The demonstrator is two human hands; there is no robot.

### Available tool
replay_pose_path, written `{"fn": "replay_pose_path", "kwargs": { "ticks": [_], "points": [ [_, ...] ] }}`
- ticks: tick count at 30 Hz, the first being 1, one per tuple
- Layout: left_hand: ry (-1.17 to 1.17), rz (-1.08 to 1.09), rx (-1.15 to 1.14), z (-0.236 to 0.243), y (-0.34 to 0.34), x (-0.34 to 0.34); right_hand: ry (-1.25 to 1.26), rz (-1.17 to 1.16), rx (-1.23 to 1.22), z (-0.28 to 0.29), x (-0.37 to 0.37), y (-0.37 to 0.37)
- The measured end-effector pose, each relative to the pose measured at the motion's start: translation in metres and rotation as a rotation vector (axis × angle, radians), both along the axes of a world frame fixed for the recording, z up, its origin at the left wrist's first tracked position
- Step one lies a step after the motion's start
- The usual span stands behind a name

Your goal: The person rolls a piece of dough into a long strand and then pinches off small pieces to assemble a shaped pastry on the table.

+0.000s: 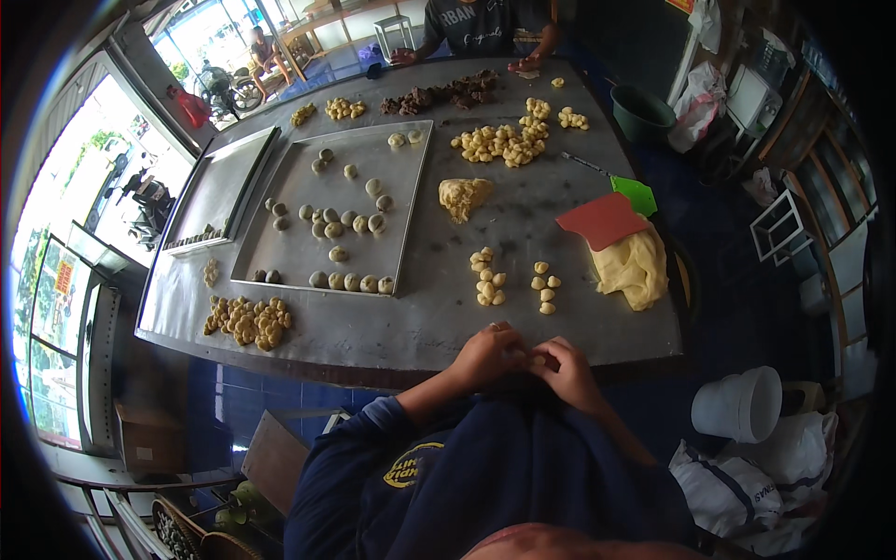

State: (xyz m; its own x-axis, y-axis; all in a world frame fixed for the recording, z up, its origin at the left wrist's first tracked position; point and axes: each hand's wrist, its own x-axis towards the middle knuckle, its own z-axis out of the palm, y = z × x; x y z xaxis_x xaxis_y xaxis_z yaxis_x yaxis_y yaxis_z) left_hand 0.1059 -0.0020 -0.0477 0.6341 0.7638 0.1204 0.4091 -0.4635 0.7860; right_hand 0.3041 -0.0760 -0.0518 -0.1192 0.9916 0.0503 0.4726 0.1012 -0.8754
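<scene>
At the near edge of the metal table, my left hand [487, 356] and my right hand [566, 375] meet with fingers closed. A small pale piece of dough [539, 360] shows between the fingertips, mostly hidden by them. Just beyond my hands lie two short rows of yellow dough pieces, the left row [486, 276] and the right row [546, 287]. A large smooth mass of dough [635, 271] sits to the right, partly under a red scraper [602, 220]. A rougher dough lump [463, 198] rests farther back.
A metal tray [313, 224] holds several round greyish balls; another tray [219, 191] stands left of it. Dough pieces [248, 322] lie front left, others [504, 143] near dark brown filling [439, 93]. A green scraper [635, 194] lies right. Across the table stands another person [481, 28].
</scene>
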Motion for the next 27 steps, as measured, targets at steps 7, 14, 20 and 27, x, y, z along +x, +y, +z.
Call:
{"fn": "replay_pose_path", "kwargs": {
  "ticks": [7, 14, 20, 27],
  "points": [
    [-0.134, 0.164, -0.326, 0.024, 0.004, -0.015, 0.587, -0.105, -0.264, 0.009, 0.011, 0.016],
    [-0.2, 0.186, -0.213, 0.012, 0.008, -0.012, 0.621, -0.061, -0.139, 0.0, 0.003, 0.022],
    [-0.118, 0.214, -0.213, 0.012, 0.013, -0.021, 0.432, -0.087, -0.028, -0.003, 0.007, 0.022],
    [-0.293, 0.204, -0.215, 0.009, 0.015, -0.018, 0.351, -0.228, 0.076, 0.003, 0.018, 0.035]
  ]
}}
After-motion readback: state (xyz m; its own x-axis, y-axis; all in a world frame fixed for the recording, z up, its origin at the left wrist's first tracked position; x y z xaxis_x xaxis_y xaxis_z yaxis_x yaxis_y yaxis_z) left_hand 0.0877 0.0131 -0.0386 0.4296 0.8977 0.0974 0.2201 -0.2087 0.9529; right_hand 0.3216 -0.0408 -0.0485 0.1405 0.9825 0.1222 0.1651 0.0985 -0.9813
